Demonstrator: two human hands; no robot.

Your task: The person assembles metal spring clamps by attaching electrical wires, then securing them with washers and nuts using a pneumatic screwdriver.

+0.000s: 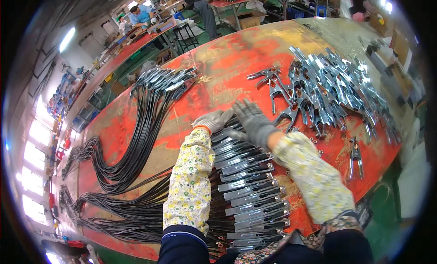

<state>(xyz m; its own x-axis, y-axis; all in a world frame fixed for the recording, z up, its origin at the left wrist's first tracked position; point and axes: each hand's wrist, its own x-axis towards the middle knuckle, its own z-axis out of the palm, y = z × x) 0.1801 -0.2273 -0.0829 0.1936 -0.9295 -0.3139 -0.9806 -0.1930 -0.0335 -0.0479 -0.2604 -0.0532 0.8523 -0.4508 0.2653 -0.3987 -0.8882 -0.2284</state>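
Observation:
My left hand [212,121], in a light grey glove, is at the far end of a row of metal spring clamps [248,189]. Its fingers are drawn together, and whatever lies in them is hidden. Close beside it, my right hand [253,123], in a darker grey glove, has its fingers stretched out and apart over the same end of the row. The clamps lie side by side, running back toward my body. Black cables [141,205] stretch left from beneath my left forearm, partly covered by it.
A large heap of spring clamps [327,91] covers the right of the worn red table [227,59]. A single clamp [355,158] lies nearer me. Cables with clamped ends [166,79] form a bundle at the far left. Other people [142,15] stand by tables beyond.

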